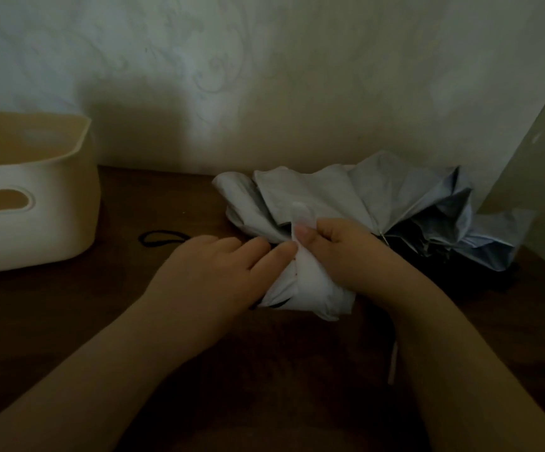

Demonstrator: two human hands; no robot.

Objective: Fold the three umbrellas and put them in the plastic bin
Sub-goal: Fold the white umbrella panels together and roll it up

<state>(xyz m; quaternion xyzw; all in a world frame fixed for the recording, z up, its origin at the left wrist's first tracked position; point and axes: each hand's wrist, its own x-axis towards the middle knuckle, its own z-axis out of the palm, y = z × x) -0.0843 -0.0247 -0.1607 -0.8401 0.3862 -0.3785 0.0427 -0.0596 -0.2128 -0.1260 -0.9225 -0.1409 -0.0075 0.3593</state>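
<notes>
A pale grey umbrella (316, 194) lies collapsed on the dark wooden table, its canopy fanned out toward the wall. My right hand (339, 246) pinches its white closing strap (302, 216) and bunches the white fabric near the handle end. My left hand (228, 269) presses on the gathered fabric from the left, fingers wrapped on it. Behind and to the right lies a second umbrella (460, 233), blue-grey with dark lining, loosely crumpled. The cream plastic bin (36, 236) stands at the left, and what I see of its inside holds no umbrella.
A black cord loop (163, 238) lies on the table (68, 321) between the bin and my left hand. The wall runs close behind the umbrellas. A slanted panel (538, 158) stands at the right edge.
</notes>
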